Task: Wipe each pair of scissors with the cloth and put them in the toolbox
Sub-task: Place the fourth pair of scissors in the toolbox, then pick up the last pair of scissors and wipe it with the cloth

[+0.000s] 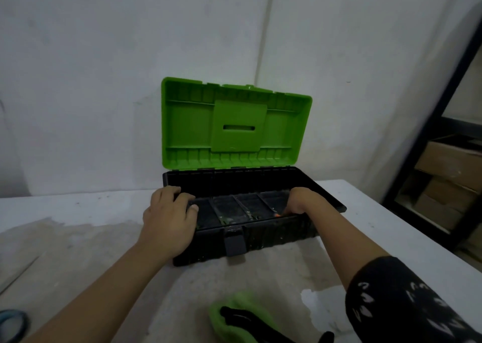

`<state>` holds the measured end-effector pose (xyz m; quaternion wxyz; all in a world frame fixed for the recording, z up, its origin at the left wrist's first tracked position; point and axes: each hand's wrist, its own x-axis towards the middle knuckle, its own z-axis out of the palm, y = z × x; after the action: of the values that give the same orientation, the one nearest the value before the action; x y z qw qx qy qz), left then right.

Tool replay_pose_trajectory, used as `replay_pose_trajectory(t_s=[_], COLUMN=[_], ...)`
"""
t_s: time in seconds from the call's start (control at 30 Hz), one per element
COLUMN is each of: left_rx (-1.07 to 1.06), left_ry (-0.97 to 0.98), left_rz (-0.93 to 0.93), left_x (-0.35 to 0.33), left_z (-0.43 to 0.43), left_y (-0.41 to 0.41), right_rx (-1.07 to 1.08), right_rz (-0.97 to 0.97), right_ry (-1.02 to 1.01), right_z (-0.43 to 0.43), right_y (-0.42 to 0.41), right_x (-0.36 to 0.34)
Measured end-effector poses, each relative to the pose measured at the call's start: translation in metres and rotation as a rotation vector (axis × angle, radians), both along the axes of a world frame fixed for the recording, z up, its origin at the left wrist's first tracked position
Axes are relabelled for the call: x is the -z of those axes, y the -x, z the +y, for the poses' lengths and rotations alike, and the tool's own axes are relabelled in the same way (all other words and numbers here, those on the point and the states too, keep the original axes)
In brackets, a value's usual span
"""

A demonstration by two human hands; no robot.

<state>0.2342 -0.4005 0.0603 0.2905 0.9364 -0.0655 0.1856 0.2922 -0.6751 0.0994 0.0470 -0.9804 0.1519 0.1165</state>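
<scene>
A black toolbox (273, 235) stands open on the table, its green lid (234, 123) upright against the wall. Inside sits a black divided tray (234, 207). My left hand (169, 220) grips the tray's left end, fingers curled over its edge. My right hand (300, 202) reaches down at the tray's right end, fingers curled in and partly hidden. A green cloth (224, 319) lies at the near edge, with black-handled scissors (242, 316) on it. A blue scissor handle (13, 322) shows at the bottom left corner.
The white, stained table (78, 238) runs to the wall behind the toolbox. A black shelf (422, 160) with cardboard boxes (448, 175) stands past the table's right edge.
</scene>
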Motion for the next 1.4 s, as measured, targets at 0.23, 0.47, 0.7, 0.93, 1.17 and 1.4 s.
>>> replay_pose_trajectory(t_s=[0.23, 0.47, 0.7, 0.93, 1.17, 1.4], left_rx=[0.014, 0.005, 0.041, 0.027, -0.077, -0.219], left_ry=[0.009, 0.033, 0.072, 0.009, 0.004, -0.021], left_rz=[0.007, 0.015, -0.044, 0.015, 0.015, 0.062], left_x=[0.001, -0.001, -0.017, -0.009, 0.001, 0.009], left_z=[0.001, 0.003, 0.02, 0.075, 0.138, 0.198], left_y=[0.0, 0.003, 0.042, 0.123, 0.188, 0.212], right_rx=[0.044, -0.013, -0.251, -0.421, -0.487, -0.364], right_rz=[-0.037, -0.302, -0.526, -0.401, -0.044, -0.295], right_ry=[-0.002, -0.15, -0.449, -0.473, -0.186, -0.18], right_z=[-0.003, -0.001, 0.04, 0.087, 0.114, 0.122], right_y=[-0.004, 0.012, 0.082, 0.173, 0.24, 0.253], right_x=[0.009, -0.013, -0.044, -0.037, 0.003, 0.033])
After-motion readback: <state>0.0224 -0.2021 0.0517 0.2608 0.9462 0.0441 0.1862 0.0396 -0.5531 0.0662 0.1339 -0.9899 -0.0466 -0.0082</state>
